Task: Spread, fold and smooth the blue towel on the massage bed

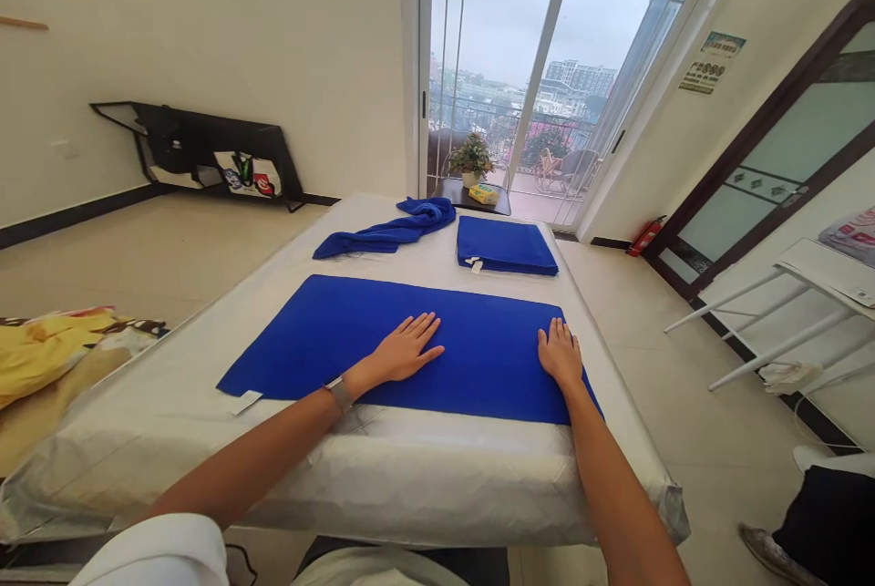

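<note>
A blue towel (478, 331) lies spread flat across the white-covered table (410, 467), a white tag poking out at its near left corner. My left hand (405, 349) rests palm down near the towel's middle, fingers stretched. Close to the right edge, my right hand (561, 354) presses flat on the same towel, its fingers extended. Behind it sits a stack of folded blue towels (506, 244) with white tags at the near side. To the left of that stack, a crumpled blue towel (389, 231) lies in a loose heap.
A small dark table (502, 199) with a potted plant (470, 158) and a yellow packet (484, 194) stands beyond the far edge. Yellow cloth (55, 354) is at left. At right are a white table (834, 281), a fire extinguisher (644, 236) and a person's shoe (769, 551).
</note>
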